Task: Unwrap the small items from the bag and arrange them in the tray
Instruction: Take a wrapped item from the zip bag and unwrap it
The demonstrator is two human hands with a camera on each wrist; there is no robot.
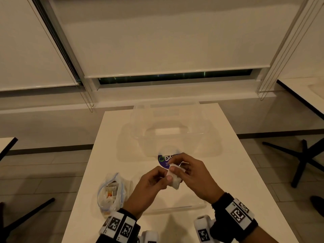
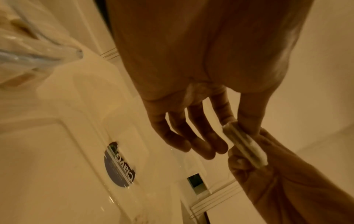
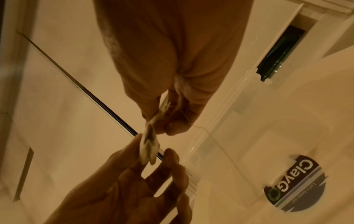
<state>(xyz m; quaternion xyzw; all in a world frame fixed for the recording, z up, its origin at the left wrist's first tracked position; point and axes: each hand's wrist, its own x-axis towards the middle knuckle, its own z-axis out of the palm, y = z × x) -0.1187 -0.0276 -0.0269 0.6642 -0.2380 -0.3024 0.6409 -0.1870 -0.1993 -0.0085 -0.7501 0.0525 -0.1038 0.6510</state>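
Both hands (image 1: 172,178) above a white table (image 1: 236,172) beneath drawn blinds (image 1: 166,41).

The table (image 1: 236,172) lies bare to the right of the hands; on the left the plastic bag (image 1: 110,192) stands in the way; the clear tray (image 1: 201,206) spreads beneath, its upright lid (image 1: 168,130) blocking the far side.

left hand (image 1: 150,181) + right hand (image 1: 191,174) pinch white packet (image 1: 175,179) | bag (image 1: 111,192) left | clear tray (image 1: 168,130) behind
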